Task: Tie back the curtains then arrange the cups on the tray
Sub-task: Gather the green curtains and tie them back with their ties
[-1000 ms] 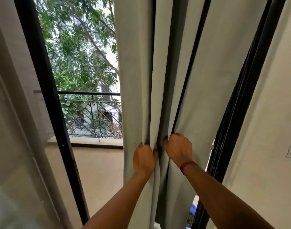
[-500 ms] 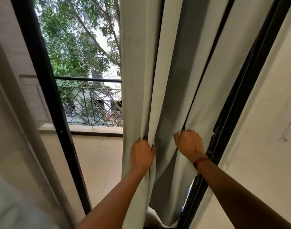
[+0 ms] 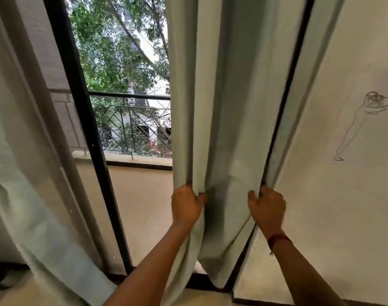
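Observation:
A pale grey-green curtain hangs in front of me, right of the open window. My left hand grips its left edge, fingers closed around a fold. My right hand, with a red band at the wrist, grips the curtain's right side by the black frame. The cloth is stretched between both hands. A second curtain of the same colour hangs loose at the far left. No cups or tray are in view.
A black window frame post stands left of centre. Beyond it lie a balcony floor and a black railing with trees behind. A white wall with a pencil figure sketch is at the right.
My hands have moved apart: the right one went right toward the frame, spreading the curtain between them. The camera view has shifted, so the left curtain now shows.

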